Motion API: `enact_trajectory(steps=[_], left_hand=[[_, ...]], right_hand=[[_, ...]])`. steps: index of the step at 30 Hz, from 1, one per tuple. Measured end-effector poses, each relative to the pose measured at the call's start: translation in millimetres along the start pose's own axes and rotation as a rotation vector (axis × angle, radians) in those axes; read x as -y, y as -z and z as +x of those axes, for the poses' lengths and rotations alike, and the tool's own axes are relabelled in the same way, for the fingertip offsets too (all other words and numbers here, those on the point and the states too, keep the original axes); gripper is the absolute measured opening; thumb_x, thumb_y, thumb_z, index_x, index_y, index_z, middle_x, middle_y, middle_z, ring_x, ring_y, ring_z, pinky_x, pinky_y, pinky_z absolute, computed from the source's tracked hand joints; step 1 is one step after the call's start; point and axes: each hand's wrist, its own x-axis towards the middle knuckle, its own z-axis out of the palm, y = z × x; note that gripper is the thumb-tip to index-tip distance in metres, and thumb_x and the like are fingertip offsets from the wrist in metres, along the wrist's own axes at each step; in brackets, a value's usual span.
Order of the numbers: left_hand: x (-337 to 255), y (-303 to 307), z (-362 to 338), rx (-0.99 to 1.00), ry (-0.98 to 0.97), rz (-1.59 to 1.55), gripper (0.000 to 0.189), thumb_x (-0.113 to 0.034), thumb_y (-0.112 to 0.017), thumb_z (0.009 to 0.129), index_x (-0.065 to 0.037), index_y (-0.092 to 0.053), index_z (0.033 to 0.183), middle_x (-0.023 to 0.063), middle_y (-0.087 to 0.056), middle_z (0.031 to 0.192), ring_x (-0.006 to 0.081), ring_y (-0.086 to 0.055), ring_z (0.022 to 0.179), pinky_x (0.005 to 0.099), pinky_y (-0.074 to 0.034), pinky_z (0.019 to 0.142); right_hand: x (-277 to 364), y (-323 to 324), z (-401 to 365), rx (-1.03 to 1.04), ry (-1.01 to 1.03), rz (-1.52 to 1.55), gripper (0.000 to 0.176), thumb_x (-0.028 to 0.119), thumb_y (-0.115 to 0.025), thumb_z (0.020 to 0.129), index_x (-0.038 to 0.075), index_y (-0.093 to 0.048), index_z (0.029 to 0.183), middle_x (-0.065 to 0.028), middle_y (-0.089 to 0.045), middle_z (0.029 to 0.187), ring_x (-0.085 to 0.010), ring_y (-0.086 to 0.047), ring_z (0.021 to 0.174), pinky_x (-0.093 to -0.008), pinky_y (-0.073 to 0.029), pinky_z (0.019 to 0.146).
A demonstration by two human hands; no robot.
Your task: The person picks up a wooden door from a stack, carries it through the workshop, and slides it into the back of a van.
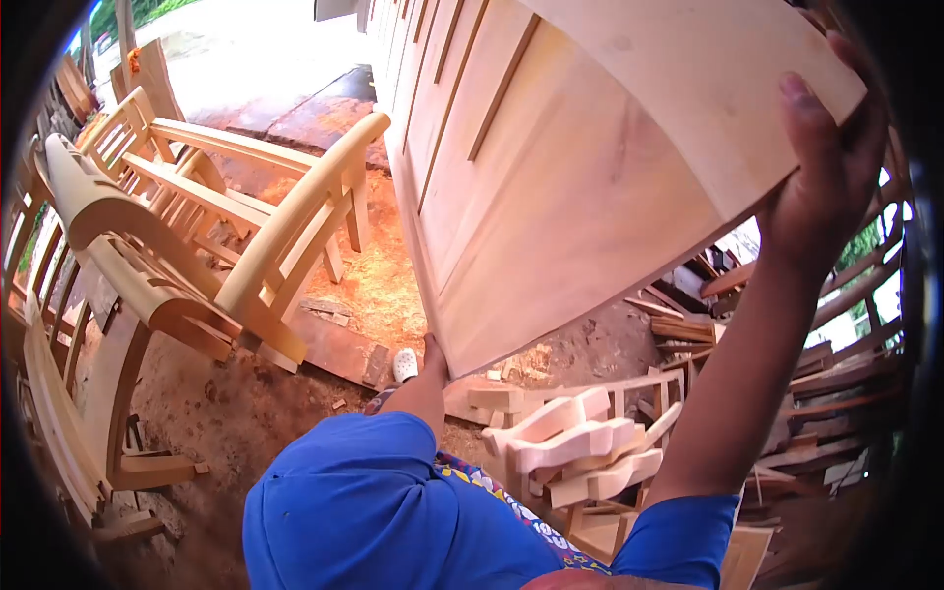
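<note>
Head view: a person stands in a woodwork yard and holds a big wooden panel (570, 197) up in front of them.
Panel: pale, bare wood. It tilts from low in the middle to high on the right and fills the upper middle of the picture.
Strips (501, 88): thin wooden strips run along the panel's face, on its far part.
Right hand (826, 177): raised high at the panel's upper near edge and clamped on it. The thumb lies on the face and the palm wraps the edge.
Left hand (433, 356): low at the panel's bottom corner and touching it. The fingers are hidden by the wood, so I cannot tell whether they clasp it.
Sleeves (678, 536): blue, below the panel, on both arms.
Chairs (197, 246): unfinished wooden chairs stand well to the left of the panel, packed close together.
Sawdust (369, 280): an orange heap on the ground, just left of the panel's lower edge.
Shoe (405, 365): white, on the ground just beside the panel's bottom corner and the left hand.
Wood pile (580, 442): cut, curved pieces and offcuts lie stacked below and to the right of the panel.
</note>
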Motion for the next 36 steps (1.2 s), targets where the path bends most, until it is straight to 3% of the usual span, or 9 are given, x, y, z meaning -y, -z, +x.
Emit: enact_trajectory(steps=[3,9,14,16,22,27,31,35,36], left_hand=[[-58,-49,51,0.061,-0.103,-0.199,0.071,-0.062,-0.022,0.102,-0.009,-0.052,0.139,0.0142,-0.065,0.128,0.0288,-0.066,0.114,0.0463,-0.056,0.094],[-178,-93,140,0.060,-0.198,-0.221,0.069,-0.057,-0.022,0.104,-0.005,-0.052,0.139,0.0167,-0.067,0.127,0.0295,-0.068,0.113,0.0442,-0.056,0.097],[-289,-98,216,0.047,-0.305,-0.309,0.068,-0.055,-0.027,0.102,-0.005,-0.056,0.137,0.0167,-0.068,0.127,0.0303,-0.067,0.113,0.0434,-0.052,0.100],[-328,-99,251,0.020,-0.344,-0.350,0.064,-0.053,-0.028,0.101,-0.009,-0.056,0.138,0.0160,-0.068,0.126,0.0298,-0.067,0.112,0.0444,-0.054,0.097],[-419,-153,352,-0.122,-0.439,-0.352,0.058,-0.050,-0.031,0.101,-0.011,-0.062,0.130,0.0145,-0.071,0.115,0.0285,-0.070,0.101,0.0465,-0.057,0.086],[-502,-206,397,-0.142,-0.418,-0.338,0.056,-0.049,-0.032,0.102,-0.009,-0.063,0.127,0.0142,-0.070,0.117,0.0278,-0.069,0.104,0.0469,-0.056,0.086],[-583,-225,426,-0.163,-0.435,-0.345,0.055,-0.048,-0.033,0.102,-0.008,-0.063,0.125,0.0140,-0.070,0.119,0.0272,-0.068,0.106,0.0472,-0.055,0.087],[-644,-183,508,-0.241,-0.643,-0.202,0.053,-0.046,-0.033,0.102,-0.010,-0.065,0.124,0.0138,-0.072,0.113,0.0266,-0.069,0.101,0.0497,-0.056,0.083],[-661,-180,505,-0.241,-0.542,-0.268,0.053,-0.046,-0.032,0.102,-0.010,-0.065,0.124,0.0141,-0.072,0.113,0.0263,-0.069,0.101,0.0490,-0.056,0.084]], right_hand=[[-68,-40,22,0.030,-0.008,0.052,0.049,0.010,-0.067,0.088,-0.001,-0.055,0.135,-0.0197,-0.064,0.130,-0.0262,-0.064,0.119,-0.0399,-0.051,0.105],[-208,-135,91,0.076,0.050,0.118,0.049,0.009,-0.069,0.086,0.001,-0.057,0.132,-0.0157,-0.063,0.128,-0.0233,-0.062,0.115,-0.0356,-0.048,0.104],[-297,-226,123,-0.040,0.049,0.101,0.041,0.007,-0.071,0.075,-0.002,-0.062,0.113,-0.0130,-0.068,0.109,-0.0288,-0.063,0.106,-0.0390,-0.052,0.094],[-348,-249,133,-0.006,0.102,0.089,0.049,0.011,-0.073,0.081,-0.002,-0.059,0.127,-0.0144,-0.066,0.122,-0.0223,-0.064,0.111,-0.0357,-0.052,0.098],[-502,-314,142,0.083,0.312,0.048,0.049,0.010,-0.070,0.086,0.002,-0.057,0.132,-0.0160,-0.064,0.126,-0.0257,-0.063,0.115,-0.0383,-0.051,0.103],[-570,-394,188,0.043,0.147,0.453,0.048,0.009,-0.070,0.086,0.003,-0.057,0.132,-0.0142,-0.066,0.124,-0.0237,-0.064,0.115,-0.0367,-0.048,0.106],[-641,-468,226,0.106,0.397,0.446,0.042,0.008,-0.070,0.087,0.003,-0.061,0.128,-0.0109,-0.067,0.121,-0.0208,-0.064,0.110,-0.0338,-0.049,0.101],[-671,-549,244,0.073,0.450,0.521,0.039,0.011,-0.072,0.089,0.003,-0.064,0.126,-0.0092,-0.069,0.118,-0.0192,-0.065,0.105,-0.0310,-0.048,0.097],[-678,-571,246,0.086,0.430,0.534,0.040,0.011,-0.073,0.089,0.003,-0.063,0.127,-0.0095,-0.069,0.118,-0.0193,-0.065,0.105,-0.0307,-0.048,0.097]])
